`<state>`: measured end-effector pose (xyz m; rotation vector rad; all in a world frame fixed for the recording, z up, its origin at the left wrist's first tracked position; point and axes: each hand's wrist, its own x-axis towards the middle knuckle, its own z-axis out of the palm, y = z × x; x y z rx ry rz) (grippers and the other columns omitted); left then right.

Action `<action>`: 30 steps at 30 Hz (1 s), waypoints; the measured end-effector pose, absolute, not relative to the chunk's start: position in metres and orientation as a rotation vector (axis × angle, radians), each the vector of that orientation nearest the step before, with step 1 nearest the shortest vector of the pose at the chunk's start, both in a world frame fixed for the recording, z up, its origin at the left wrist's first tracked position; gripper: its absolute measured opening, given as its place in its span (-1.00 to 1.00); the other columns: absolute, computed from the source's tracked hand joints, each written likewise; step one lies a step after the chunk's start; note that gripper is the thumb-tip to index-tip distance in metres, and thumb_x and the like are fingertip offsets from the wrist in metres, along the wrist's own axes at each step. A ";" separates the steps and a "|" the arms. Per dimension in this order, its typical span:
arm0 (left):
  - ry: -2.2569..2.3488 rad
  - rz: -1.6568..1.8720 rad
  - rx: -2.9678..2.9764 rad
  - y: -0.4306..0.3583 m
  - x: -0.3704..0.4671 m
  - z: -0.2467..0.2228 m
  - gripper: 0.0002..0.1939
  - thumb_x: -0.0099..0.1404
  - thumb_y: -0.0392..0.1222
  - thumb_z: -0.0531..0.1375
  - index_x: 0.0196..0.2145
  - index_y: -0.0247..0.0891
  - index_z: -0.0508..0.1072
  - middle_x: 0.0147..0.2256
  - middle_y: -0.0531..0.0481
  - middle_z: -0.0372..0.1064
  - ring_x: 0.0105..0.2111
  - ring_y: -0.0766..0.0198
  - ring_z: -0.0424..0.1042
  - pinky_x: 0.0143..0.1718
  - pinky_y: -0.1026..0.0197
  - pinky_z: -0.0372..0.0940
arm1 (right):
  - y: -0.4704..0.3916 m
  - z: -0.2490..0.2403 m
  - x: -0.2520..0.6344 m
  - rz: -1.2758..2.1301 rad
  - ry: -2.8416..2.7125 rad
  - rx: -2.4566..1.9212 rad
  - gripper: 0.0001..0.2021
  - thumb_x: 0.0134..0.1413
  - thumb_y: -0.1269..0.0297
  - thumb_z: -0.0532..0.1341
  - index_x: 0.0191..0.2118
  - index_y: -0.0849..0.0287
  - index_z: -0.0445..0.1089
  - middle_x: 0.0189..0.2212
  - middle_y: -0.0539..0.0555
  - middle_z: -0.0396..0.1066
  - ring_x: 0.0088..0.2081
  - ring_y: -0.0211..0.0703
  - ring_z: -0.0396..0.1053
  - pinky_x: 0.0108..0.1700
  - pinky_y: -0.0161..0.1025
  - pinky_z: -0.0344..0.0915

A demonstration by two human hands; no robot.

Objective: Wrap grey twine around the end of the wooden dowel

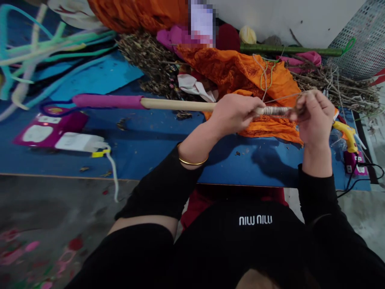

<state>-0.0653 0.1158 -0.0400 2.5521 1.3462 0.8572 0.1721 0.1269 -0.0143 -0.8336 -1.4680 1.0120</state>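
My left hand (233, 114) is closed round a pale wooden stick (177, 104), held level over the table. A magenta wrap (108, 101) covers the stick's left part, and a dark blue loop (48, 108) shows at that end. Right of my left hand, greyish thread (275, 110) is wound in tight turns round the stick. At the stick's right end my right hand (314, 114) is pinched shut, with a strand of thread running into its fingers. Something small and brownish at those fingertips is too blurred to name. Orange patterned cloth (237, 72) lies behind and below the hands.
Dried plant stems (150, 60) lie behind the stick, with more twigs (349, 86) at right. Fuzzy coloured strips (60, 52) spread over the left. A yellow glue gun (345, 134) with a cord stands at right. A magenta packet (39, 130) rests on the blue table (150, 156).
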 end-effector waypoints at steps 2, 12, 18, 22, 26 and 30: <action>1.350 0.899 2.485 0.118 -0.073 -0.038 -0.68 0.38 -0.15 0.16 0.02 -0.19 0.59 -0.19 -0.05 0.62 -0.21 0.15 0.56 -0.16 0.16 0.34 | 0.138 -0.012 0.190 1.116 -1.398 -0.940 -0.70 0.23 -0.05 0.29 -0.36 0.04 0.40 -0.54 -0.13 0.25 -0.67 -0.40 0.12 -0.53 -0.27 0.34; 1.157 1.076 2.231 0.110 -0.079 -0.025 -0.71 0.33 -0.17 0.20 -0.05 -0.26 0.59 -0.20 -0.04 0.60 -0.25 0.20 0.55 -0.17 0.18 0.40 | 0.180 -0.036 0.234 0.805 -1.420 -1.282 -0.72 0.25 0.07 0.27 -0.44 0.08 0.38 -0.63 -0.13 0.16 -0.68 -0.40 0.01 -0.63 -0.29 0.03; 1.132 1.159 2.196 0.105 -0.075 -0.022 -0.72 0.35 -0.17 0.21 -0.04 -0.28 0.59 -0.20 -0.04 0.60 -0.25 0.23 0.54 -0.17 0.20 0.42 | 0.168 -0.057 0.200 0.075 -1.802 -1.293 -0.82 0.11 0.29 0.33 -0.14 0.09 0.53 -0.04 0.21 0.51 0.04 0.11 0.47 0.19 0.15 0.43; 1.087 1.198 2.177 0.106 -0.073 -0.024 -0.71 0.34 -0.18 0.21 -0.04 -0.28 0.59 -0.19 -0.06 0.61 -0.24 0.23 0.55 -0.15 0.21 0.44 | 0.148 -0.060 0.166 0.507 -1.850 -0.980 -0.67 0.18 0.28 0.26 0.06 0.01 0.50 0.13 0.16 0.52 0.23 0.04 0.43 0.39 0.11 0.30; 1.074 1.183 2.168 0.106 -0.071 -0.025 -0.71 0.35 -0.18 0.20 -0.04 -0.27 0.58 -0.14 -0.08 0.62 -0.19 0.19 0.58 -0.10 0.19 0.45 | 0.129 -0.059 0.140 1.030 -1.731 -0.745 -0.64 0.17 0.09 0.32 0.08 -0.04 0.48 0.09 0.09 0.56 0.24 -0.03 0.46 0.40 0.04 0.31; 1.036 1.192 2.165 0.105 -0.071 -0.024 -0.71 0.34 -0.19 0.18 -0.04 -0.26 0.58 -0.08 -0.10 0.62 -0.11 0.15 0.59 -0.05 0.18 0.45 | 0.117 -0.059 0.127 1.251 -1.647 -0.722 -0.56 0.02 -0.15 0.42 -0.08 0.02 0.54 -0.12 0.09 0.63 0.08 0.00 0.57 0.21 0.02 0.50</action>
